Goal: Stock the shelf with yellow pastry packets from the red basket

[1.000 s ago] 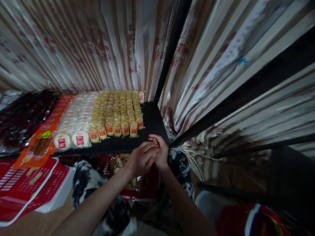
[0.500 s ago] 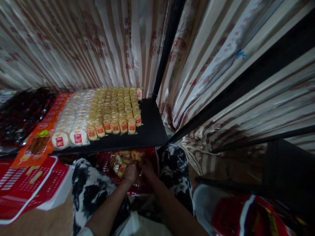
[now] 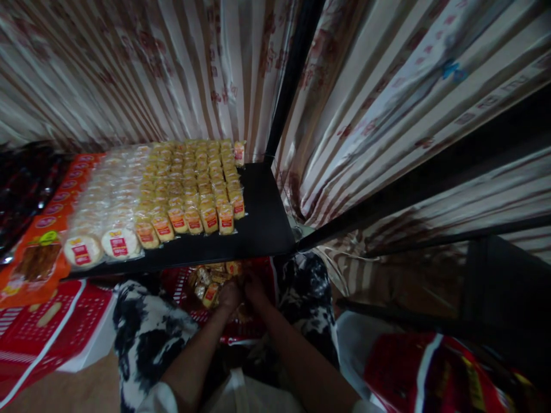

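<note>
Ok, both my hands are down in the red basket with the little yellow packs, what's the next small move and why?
Probably close both hands on a few packs and lift them toward the black shelf. The left hand and right hand rest among the packs in the red basket, and the shelf has a bare strip right of the yellow rows.
</note>
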`<state>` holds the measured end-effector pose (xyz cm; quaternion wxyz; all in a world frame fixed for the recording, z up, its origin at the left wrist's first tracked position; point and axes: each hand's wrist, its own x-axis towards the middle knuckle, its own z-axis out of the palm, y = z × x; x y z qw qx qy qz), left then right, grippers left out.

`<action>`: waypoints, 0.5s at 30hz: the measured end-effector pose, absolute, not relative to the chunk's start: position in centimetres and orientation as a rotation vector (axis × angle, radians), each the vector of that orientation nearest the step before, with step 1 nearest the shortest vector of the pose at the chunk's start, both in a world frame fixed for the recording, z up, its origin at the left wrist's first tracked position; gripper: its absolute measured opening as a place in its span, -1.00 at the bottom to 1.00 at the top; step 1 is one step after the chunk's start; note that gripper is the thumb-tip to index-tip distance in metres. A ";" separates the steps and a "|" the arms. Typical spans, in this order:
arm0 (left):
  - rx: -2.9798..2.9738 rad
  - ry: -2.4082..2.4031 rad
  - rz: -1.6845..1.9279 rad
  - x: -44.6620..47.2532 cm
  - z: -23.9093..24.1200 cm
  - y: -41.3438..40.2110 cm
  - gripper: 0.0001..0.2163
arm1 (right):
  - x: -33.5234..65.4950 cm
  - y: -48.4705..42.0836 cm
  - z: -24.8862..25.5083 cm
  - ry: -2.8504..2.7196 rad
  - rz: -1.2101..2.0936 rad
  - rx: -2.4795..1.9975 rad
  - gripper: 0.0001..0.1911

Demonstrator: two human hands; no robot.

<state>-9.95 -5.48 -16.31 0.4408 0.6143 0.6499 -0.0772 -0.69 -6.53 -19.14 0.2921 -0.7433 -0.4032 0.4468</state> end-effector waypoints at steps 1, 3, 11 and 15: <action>1.491 1.624 -0.138 -10.2 -16.0 -5.3 -0.70 | -0.6 -6.5 -18.9 -1.069 1.178 -1.977 -0.71; 1.422 1.617 -0.027 -10.7 -15.3 -5.1 -0.70 | -0.4 -6.4 -18.5 -1.051 1.145 -1.953 -0.69; 1.133 1.485 0.242 -13.2 -11.5 -5.4 -0.68 | -0.3 -7.2 -16.0 -0.733 1.348 -1.602 -0.62; 1.016 1.467 0.373 -14.3 -9.7 -5.6 -0.68 | -0.3 -8.1 -13.8 -0.672 1.451 -1.435 -0.53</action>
